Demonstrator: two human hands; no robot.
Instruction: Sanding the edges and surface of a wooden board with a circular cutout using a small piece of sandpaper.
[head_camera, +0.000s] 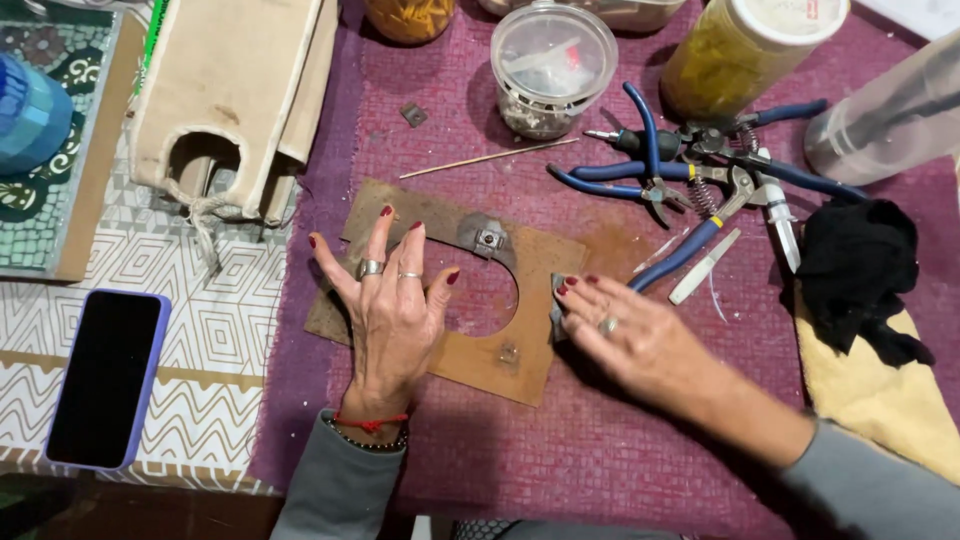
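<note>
I'm pressing my left hand (390, 310) flat and open on the rusty plate (440, 290); my right hand (625, 335) is pinching a small metal piece (556, 300) at the plate's right edge.

Left hand (392, 305) flat, right hand (622, 335) pinching.

Left hand (390, 310) lies flat over the left part of the rusty metal plate (500, 350), hiding the plate beneath the palm and part of its round hole. Right hand (625, 335) covers the plate's right edge; a small grey piece (556, 300) at its fingertips is mostly hidden, kind not readable. Along the bench's far edge, the yellow-filled jar (745, 50), orange-filled jar (410, 15) and pale canvas holder (235, 90) are cut off by the frame. Clear tub (553, 65): contents too small to identify. Translucent container (890, 115), far right corner: blurred and cropped.
</note>
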